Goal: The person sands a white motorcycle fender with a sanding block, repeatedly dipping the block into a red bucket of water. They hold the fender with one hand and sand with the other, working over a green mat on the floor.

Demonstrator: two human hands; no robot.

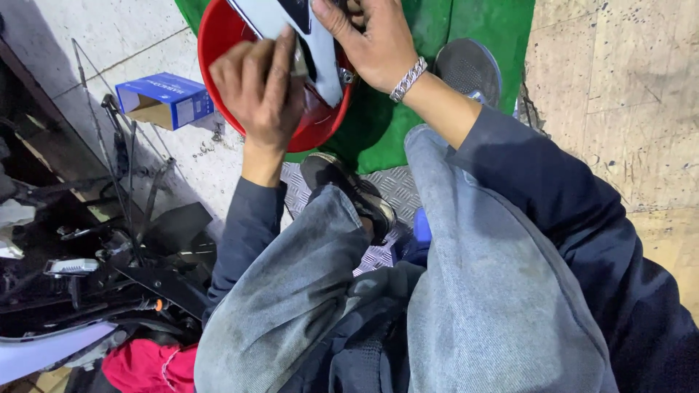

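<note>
I see the white panel (291,29), a glossy, curved plastic piece with dark markings, at the far edge of my view, lying across the mouth of a red basin (218,44). It sits between my two hands. My left hand (258,91) lies on its near left side, fingers together and flattened, pressing something small and pale against the panel; what that piece is I cannot tell. My right hand (375,40) closes over the panel from the right, thumb along its white face and fingers curled behind it, clamped on it. A silver chain bracelet (408,78) rings that wrist.

The basin is round, smooth and shiny, and rests on a green mat (473,22) of felt-like texture. Nearer lies a grey metal tread plate (397,185) with a raised diamond pattern, and my dark shoe (349,193) stands on it. My knees, in faded, grimy blue jeans (466,291), fill the near half of the view.

To the left, on the pale tiled floor (109,36), lies an open blue cardboard box (164,100). Black motorcycle parts (87,255) crowd the near left, with a red cloth (145,367) below them.
</note>
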